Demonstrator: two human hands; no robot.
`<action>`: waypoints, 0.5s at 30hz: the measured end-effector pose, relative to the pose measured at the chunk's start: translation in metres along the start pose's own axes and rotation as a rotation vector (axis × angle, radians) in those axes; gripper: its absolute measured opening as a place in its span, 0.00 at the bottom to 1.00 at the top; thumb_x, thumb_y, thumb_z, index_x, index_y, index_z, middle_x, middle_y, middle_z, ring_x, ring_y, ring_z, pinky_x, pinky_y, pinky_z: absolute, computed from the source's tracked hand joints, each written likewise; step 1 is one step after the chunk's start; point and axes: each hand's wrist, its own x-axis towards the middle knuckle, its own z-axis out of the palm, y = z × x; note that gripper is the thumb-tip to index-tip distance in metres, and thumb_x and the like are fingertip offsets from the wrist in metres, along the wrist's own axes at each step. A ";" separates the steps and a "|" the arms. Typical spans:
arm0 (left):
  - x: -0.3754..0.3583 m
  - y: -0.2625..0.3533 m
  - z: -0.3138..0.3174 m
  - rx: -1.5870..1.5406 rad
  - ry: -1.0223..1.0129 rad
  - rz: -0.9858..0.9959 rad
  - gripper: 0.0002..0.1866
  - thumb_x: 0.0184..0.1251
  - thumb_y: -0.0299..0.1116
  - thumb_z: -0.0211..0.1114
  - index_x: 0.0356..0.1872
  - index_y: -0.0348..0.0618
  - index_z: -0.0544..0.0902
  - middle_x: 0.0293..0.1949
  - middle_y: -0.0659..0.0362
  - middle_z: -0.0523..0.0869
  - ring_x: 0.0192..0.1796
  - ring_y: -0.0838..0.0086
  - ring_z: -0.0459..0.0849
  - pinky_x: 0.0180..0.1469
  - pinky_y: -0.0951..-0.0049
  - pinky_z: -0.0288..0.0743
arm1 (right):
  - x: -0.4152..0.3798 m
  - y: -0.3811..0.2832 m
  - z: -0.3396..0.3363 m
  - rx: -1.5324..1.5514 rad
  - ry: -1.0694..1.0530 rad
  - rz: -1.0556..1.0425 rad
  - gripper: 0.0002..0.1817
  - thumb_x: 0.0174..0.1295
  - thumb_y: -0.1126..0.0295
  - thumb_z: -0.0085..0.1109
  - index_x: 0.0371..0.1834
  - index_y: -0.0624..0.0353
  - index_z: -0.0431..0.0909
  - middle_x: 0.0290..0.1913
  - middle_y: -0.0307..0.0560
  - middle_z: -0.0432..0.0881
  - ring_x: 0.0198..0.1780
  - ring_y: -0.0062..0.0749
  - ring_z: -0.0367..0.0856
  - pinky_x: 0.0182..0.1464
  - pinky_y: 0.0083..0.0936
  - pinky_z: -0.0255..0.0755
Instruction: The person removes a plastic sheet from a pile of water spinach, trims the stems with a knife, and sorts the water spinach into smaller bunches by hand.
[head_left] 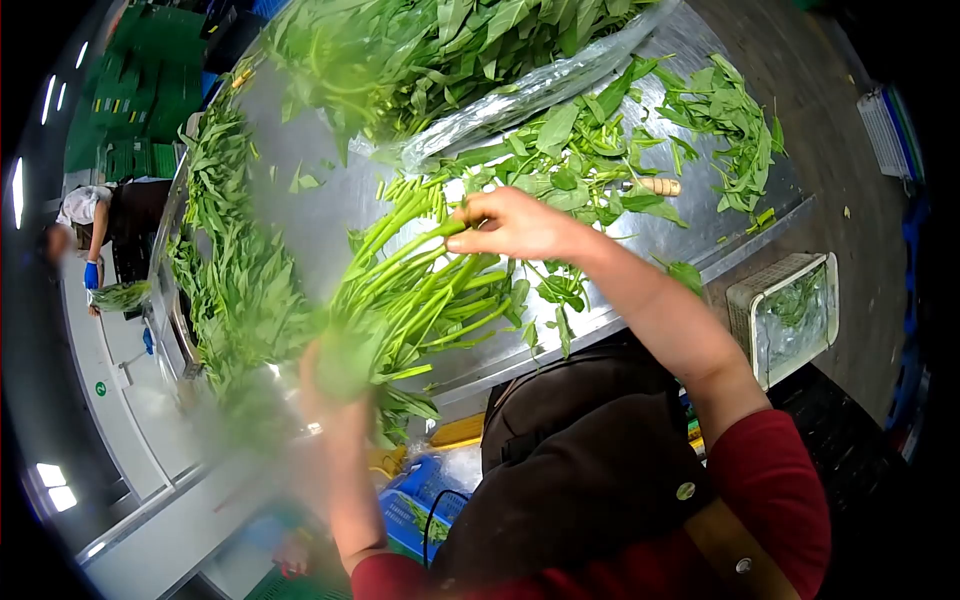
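Observation:
A bunch of water spinach (425, 290), its cut stems fanned to the upper right, is held over the metal table by my left hand (335, 385). That hand is blurred and partly hidden by leaves, closed around the leafy part of the bunch. My right hand (515, 225) pinches a thick green stem (445, 230) between thumb and fingers at the stem ends. Just right of it lie loose leaves and stem pieces (565, 150). A knife with a wooden handle (660, 186) rests among them, its blade mostly hidden by greens.
A large heap of leafy greens (470, 50) lies by a clear plastic sheet (540, 90) on the metal table (305, 225). More greens (240, 270) line its left side. A white crate (785, 310) stands right, a blue crate (400, 510) below. Another person (85, 215) stands far left.

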 end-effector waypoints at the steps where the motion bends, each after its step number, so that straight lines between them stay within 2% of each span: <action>1: 0.000 0.001 0.001 -0.007 0.001 -0.019 0.38 0.34 0.14 0.72 0.56 0.37 0.73 0.51 0.57 0.79 0.53 0.71 0.77 0.62 0.71 0.67 | 0.003 0.001 0.003 -0.180 -0.036 -0.006 0.24 0.61 0.49 0.60 0.25 0.63 0.77 0.22 0.46 0.77 0.24 0.30 0.72 0.30 0.33 0.68; 2: 0.000 0.002 0.000 -0.006 -0.022 -0.014 0.38 0.34 0.14 0.72 0.56 0.37 0.73 0.51 0.57 0.79 0.53 0.71 0.77 0.61 0.71 0.67 | 0.002 0.002 0.008 -0.048 0.076 -0.015 0.27 0.60 0.50 0.62 0.16 0.63 0.70 0.14 0.44 0.69 0.19 0.28 0.61 0.24 0.35 0.60; 4: -0.002 0.004 -0.003 -0.004 -0.060 -0.012 0.38 0.34 0.13 0.71 0.56 0.37 0.73 0.51 0.56 0.79 0.53 0.71 0.78 0.61 0.71 0.68 | 0.002 0.008 0.002 0.032 0.088 0.029 0.27 0.60 0.50 0.62 0.16 0.63 0.70 0.13 0.44 0.68 0.18 0.27 0.59 0.23 0.34 0.59; 5: -0.004 0.004 -0.004 0.045 -0.103 -0.005 0.37 0.34 0.11 0.68 0.56 0.36 0.72 0.49 0.58 0.80 0.53 0.71 0.78 0.61 0.71 0.68 | 0.003 0.011 0.001 0.074 0.092 0.052 0.28 0.60 0.50 0.62 0.15 0.63 0.70 0.13 0.44 0.67 0.18 0.26 0.58 0.23 0.33 0.59; 6: -0.005 0.000 -0.004 0.010 -0.136 -0.017 0.37 0.34 0.11 0.66 0.56 0.36 0.72 0.48 0.58 0.80 0.51 0.72 0.79 0.59 0.72 0.69 | 0.006 0.009 0.004 0.115 0.155 0.039 0.28 0.61 0.51 0.61 0.14 0.63 0.70 0.12 0.43 0.66 0.18 0.23 0.59 0.22 0.31 0.58; 9: -0.004 -0.005 -0.007 0.014 -0.236 -0.066 0.37 0.33 0.12 0.64 0.56 0.35 0.72 0.46 0.60 0.81 0.48 0.75 0.80 0.56 0.74 0.71 | 0.003 -0.003 -0.002 -0.055 0.238 0.060 0.26 0.62 0.53 0.60 0.15 0.63 0.72 0.16 0.37 0.74 0.20 0.17 0.65 0.23 0.22 0.60; 10: -0.004 -0.003 -0.008 -0.096 -0.262 -0.112 0.36 0.34 0.14 0.65 0.55 0.35 0.73 0.45 0.60 0.82 0.46 0.75 0.80 0.54 0.74 0.73 | 0.004 0.000 0.001 0.023 0.279 0.041 0.26 0.63 0.51 0.59 0.16 0.62 0.73 0.18 0.37 0.75 0.21 0.19 0.68 0.25 0.21 0.63; 13: 0.000 -0.025 -0.020 -0.417 -0.400 -0.223 0.31 0.37 0.18 0.66 0.51 0.34 0.76 0.42 0.60 0.83 0.42 0.74 0.82 0.49 0.73 0.76 | 0.009 0.034 -0.015 0.774 0.652 0.241 0.25 0.64 0.51 0.58 0.17 0.60 0.75 0.20 0.39 0.77 0.23 0.20 0.71 0.28 0.21 0.67; 15: -0.003 -0.036 -0.025 -0.438 -0.326 -0.300 0.29 0.38 0.18 0.65 0.51 0.34 0.76 0.40 0.58 0.84 0.40 0.71 0.83 0.45 0.73 0.77 | 0.003 0.057 -0.015 0.594 0.613 0.257 0.24 0.65 0.51 0.56 0.20 0.60 0.76 0.22 0.40 0.77 0.23 0.22 0.72 0.30 0.23 0.69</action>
